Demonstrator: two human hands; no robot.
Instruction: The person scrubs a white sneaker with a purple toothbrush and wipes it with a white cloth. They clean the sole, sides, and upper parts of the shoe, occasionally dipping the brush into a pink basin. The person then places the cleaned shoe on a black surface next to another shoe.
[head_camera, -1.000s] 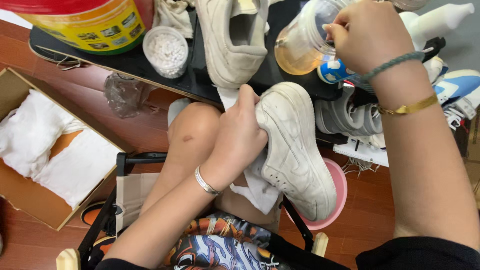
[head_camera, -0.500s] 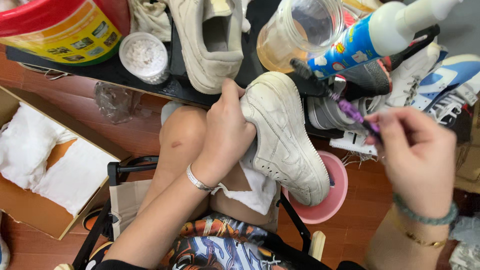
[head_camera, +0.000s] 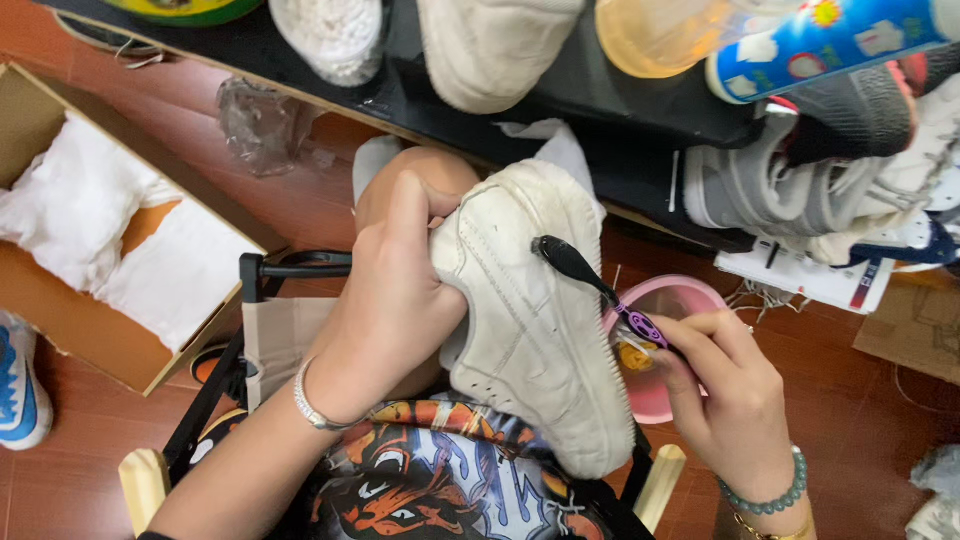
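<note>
My left hand (head_camera: 395, 300) grips a worn white sneaker (head_camera: 530, 320) by its collar, holding it on my knee with the toe toward me. My right hand (head_camera: 730, 385) holds a black and purple toothbrush (head_camera: 590, 285) by the handle. The brush head rests on the sneaker's upper side near the heel. A pink basin (head_camera: 665, 340) sits on the floor just behind the toothbrush and my right hand.
A black low table (head_camera: 560, 95) ahead carries another white shoe (head_camera: 490, 45), a yellowish jar (head_camera: 655, 35) and a blue spray bottle (head_camera: 830, 45). Grey and white sneakers (head_camera: 800, 185) pile at right. An open cardboard box (head_camera: 90, 250) with white paper lies at left.
My right hand came down from the table holding the toothbrush and brought its head onto the sneaker. The view tilted lower. My left hand kept its grip.
</note>
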